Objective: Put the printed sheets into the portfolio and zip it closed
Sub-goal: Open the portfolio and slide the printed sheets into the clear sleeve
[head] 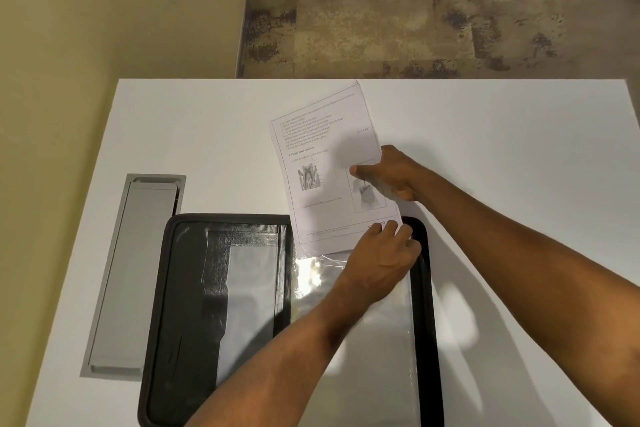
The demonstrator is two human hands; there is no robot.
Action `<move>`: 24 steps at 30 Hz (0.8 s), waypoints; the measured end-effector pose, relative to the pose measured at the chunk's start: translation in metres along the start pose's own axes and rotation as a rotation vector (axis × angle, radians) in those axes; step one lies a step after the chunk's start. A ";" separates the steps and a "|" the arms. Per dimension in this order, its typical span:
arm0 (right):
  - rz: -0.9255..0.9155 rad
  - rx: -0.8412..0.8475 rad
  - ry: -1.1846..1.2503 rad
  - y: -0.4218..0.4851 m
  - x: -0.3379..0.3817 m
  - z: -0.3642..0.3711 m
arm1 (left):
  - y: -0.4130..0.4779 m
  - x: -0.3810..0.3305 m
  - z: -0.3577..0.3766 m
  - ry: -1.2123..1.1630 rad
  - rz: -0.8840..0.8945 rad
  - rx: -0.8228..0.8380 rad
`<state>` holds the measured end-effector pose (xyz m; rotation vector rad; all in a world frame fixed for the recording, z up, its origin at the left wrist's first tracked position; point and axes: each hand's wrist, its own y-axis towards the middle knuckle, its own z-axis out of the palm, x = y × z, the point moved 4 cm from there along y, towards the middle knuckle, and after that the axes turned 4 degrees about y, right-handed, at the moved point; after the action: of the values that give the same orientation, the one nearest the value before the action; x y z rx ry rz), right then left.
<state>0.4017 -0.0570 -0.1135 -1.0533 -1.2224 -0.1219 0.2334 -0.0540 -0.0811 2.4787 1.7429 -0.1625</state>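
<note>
A black zip portfolio [180, 288] lies open on the white table, its left side with leather pockets, its right side covered by a clear plastic sleeve [374, 340]. Printed sheets [322, 163] with text and a tooth drawing stand tilted above the sleeve's top edge, their lower edge at the sleeve's mouth. My right hand [391, 173] grips the sheets' right edge, thumb on the front. My left hand [384, 253] pinches the sheets' lower right corner together with the top of the sleeve. The left forearm hides part of the sleeve.
A grey metal cable hatch [135, 270] is set into the white table [173, 135] left of the portfolio. A beige wall stands at the left. Patterned carpet lies beyond the table's far edge.
</note>
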 end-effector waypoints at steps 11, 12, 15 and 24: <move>0.117 -0.084 -0.003 -0.003 -0.017 -0.003 | 0.015 0.006 0.006 -0.036 -0.079 0.075; 0.135 -0.089 -0.008 -0.004 -0.017 -0.004 | 0.015 0.005 0.008 -0.040 -0.073 0.072; 0.165 -0.092 -0.066 -0.007 -0.019 -0.005 | 0.015 0.008 0.009 -0.080 -0.089 0.047; 0.226 -0.124 -0.077 -0.007 -0.027 -0.009 | 0.018 0.012 0.017 -0.106 -0.071 -0.006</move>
<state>0.3928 -0.0790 -0.1308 -1.3076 -1.1673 0.0182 0.2541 -0.0518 -0.0991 2.3583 1.7862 -0.2886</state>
